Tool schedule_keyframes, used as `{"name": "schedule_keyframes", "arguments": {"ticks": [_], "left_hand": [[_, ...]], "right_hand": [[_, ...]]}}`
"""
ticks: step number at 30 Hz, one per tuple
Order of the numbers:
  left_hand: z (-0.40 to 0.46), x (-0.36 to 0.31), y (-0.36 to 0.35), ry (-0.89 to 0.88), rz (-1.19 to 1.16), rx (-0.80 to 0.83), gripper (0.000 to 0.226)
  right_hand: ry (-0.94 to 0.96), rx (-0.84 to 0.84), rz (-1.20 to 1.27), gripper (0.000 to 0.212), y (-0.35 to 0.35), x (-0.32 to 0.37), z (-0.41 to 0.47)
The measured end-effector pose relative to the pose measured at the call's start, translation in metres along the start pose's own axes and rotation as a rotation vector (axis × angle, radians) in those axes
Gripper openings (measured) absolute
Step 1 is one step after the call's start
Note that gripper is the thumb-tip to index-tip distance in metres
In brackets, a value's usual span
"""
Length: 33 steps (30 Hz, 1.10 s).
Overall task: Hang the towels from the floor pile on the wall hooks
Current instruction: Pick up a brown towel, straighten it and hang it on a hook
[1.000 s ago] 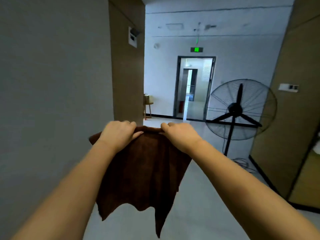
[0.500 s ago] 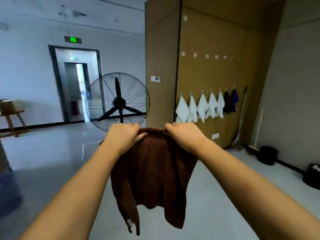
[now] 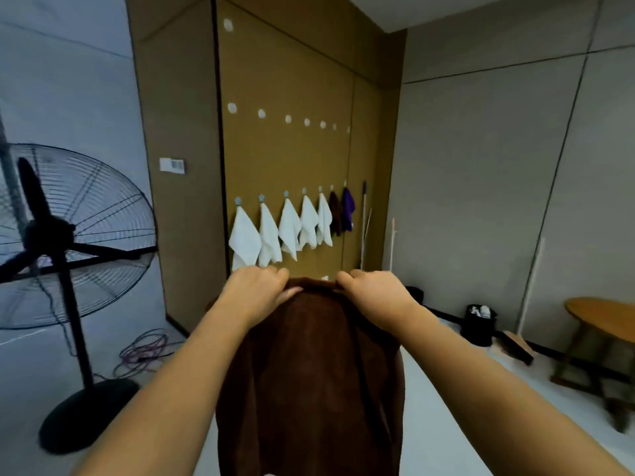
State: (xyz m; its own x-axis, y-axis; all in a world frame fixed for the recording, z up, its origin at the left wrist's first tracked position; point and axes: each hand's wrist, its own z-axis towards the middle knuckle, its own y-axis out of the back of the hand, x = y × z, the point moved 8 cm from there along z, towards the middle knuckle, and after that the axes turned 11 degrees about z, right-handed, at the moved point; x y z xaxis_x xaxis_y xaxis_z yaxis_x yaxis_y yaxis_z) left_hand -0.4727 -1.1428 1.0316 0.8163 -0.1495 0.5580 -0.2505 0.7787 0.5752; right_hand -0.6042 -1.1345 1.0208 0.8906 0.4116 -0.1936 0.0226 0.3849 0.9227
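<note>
Both hands hold a brown towel out in front of the person at about chest height, its top edge stretched between them and the rest hanging straight down past the bottom of the view. The left hand grips the top edge with its fingers curled over the cloth and the thumb lying along it; the right hand pinches the same edge, fingers curled tight around the fold.

Beyond the hands stands a tan panelled wall with two rows of hooks. The upper row of round white hooks is bare. On the lower row hang five white towels side by side, then a dark brown towel and a purple towel farther along. A mop handle leans upright just beyond the purple one.

To the left stands a large black pedestal fan on a round base, with coiled cables on the floor near it. To the right, against the grey wall, sits a black bin, and a round wooden surface stands at the right edge.
</note>
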Motion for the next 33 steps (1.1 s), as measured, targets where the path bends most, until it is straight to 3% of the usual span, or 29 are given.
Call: {"name": "schedule_keyframes", "arguments": {"ticks": [2, 5, 12, 24, 33], "left_hand": [[0.038, 0.007, -0.022, 0.003, -0.022, -0.077, 0.041], [0.087, 0.014, -0.068, 0.036, -0.013, 0.022, 0.045], [0.176, -0.002, -0.134, -0.044, -0.018, 0.009, 0.049], [0.305, 0.003, -0.266, 0.164, -0.115, -0.155, 0.041], [0.399, 0.037, -0.336, 0.344, -0.021, -0.267, 0.042]], "right_hand": [[-0.033, -0.001, 0.002, 0.023, -0.008, -0.027, 0.032], [-0.052, -0.022, 0.036, 0.023, -0.015, -0.060, 0.072], [-0.089, -0.031, 0.031, 0.024, -0.055, -0.138, 0.144], [0.074, -0.078, -0.065, 0.020, -0.122, -0.259, 0.308], [0.198, -0.207, -0.069, 0.025, -0.142, -0.331, 0.437]]}}
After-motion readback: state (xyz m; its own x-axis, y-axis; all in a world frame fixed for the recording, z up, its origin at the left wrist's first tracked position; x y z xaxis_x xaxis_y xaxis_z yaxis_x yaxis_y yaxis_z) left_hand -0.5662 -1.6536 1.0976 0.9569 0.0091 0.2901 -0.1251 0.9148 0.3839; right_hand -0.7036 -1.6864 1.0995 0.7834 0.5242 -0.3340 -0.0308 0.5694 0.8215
